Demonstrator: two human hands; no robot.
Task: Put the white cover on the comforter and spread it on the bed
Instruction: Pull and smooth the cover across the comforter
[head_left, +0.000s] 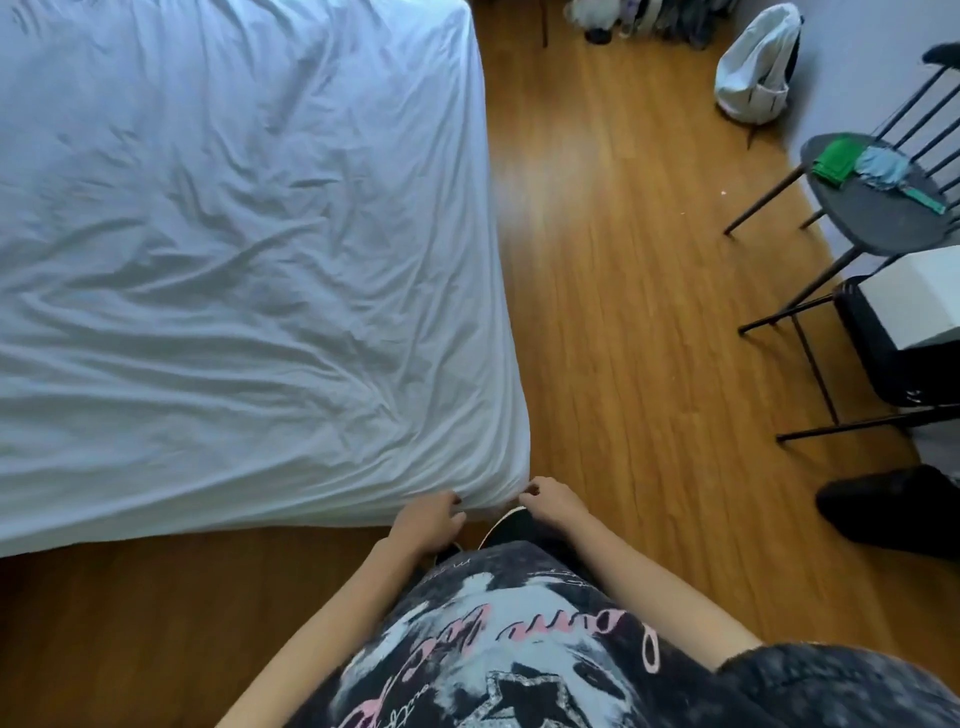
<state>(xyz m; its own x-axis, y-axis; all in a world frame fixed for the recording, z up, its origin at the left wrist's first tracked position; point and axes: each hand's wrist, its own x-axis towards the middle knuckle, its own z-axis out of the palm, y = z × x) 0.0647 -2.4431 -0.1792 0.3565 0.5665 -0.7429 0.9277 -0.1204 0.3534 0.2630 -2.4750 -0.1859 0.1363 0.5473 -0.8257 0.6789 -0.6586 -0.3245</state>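
You wear a dark charcoal short-sleeved T-shirt (519, 649) with a mottled, washed-out look, printed with pale white patches, pink cursive lettering and a glittery silver-edged black star. Your forearms are bare below the sleeves. You have dark shoes with white rims (511, 519) on your feet.

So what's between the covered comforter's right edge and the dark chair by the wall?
Head view: only bare wooden floor lies between the white covered comforter and the chair, apart from one tiny pale speck. Both hands are at the comforter's near corner, not in that stretch.
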